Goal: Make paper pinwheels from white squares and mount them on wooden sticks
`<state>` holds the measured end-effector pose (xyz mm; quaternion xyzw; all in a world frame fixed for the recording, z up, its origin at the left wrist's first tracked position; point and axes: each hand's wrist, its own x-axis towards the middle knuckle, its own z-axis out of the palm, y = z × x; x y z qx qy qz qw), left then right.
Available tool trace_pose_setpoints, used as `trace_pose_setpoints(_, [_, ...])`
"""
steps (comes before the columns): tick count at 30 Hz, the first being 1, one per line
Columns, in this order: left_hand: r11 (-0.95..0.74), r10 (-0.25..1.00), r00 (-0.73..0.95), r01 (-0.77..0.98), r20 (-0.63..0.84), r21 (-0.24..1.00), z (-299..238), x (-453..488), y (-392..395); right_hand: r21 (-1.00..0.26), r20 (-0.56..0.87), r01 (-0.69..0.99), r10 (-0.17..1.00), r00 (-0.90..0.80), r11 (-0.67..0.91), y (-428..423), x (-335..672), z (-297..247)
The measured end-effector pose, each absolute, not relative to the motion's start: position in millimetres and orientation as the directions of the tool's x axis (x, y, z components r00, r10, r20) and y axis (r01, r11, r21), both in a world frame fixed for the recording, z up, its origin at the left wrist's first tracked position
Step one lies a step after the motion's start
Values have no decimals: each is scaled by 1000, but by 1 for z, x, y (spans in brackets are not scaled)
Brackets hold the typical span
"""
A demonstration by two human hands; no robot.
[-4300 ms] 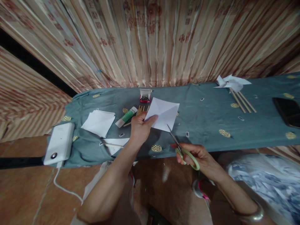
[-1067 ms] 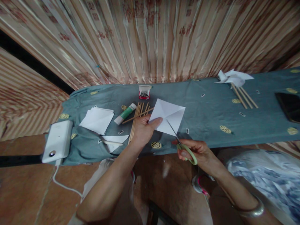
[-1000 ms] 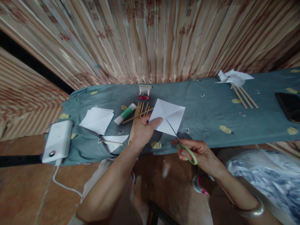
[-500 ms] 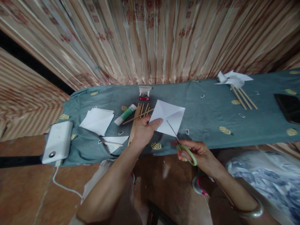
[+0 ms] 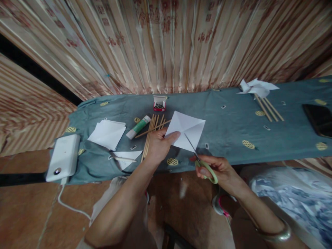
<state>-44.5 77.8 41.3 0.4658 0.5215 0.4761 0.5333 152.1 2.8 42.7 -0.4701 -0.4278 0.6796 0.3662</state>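
Observation:
My left hand (image 5: 161,144) pinches the left corner of a square sheet of white paper (image 5: 191,125), thumb on top. Crease lines cross the sheet toward its middle. In my right hand (image 5: 214,169) is a pair of scissors (image 5: 212,175) with light green handles, fingers through the loops. Their blades lie along the sheet's lower right part, with the tip near its centre. Several thin wooden sticks (image 5: 148,141) lie just beyond and beside my left hand, next to a green and white glue stick (image 5: 138,127).
A small red box (image 5: 159,106) of metal pins stands at the back. To the left are stacked paper squares (image 5: 107,134), a pen (image 5: 124,159) on a paper triangle (image 5: 129,165) and a white power bank (image 5: 63,155). White pinwheels (image 5: 258,88) and a black phone (image 5: 318,119) lie right.
Both hands, the paper and the scissors stay almost in the same place. The view shifts very slightly.

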Motion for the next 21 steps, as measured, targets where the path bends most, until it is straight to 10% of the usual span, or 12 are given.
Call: trace_pose_setpoints(21, [110,992,-55,-129,-118,986,45,-51,82,-937,-316,13,835,-451,-348,0,157,39])
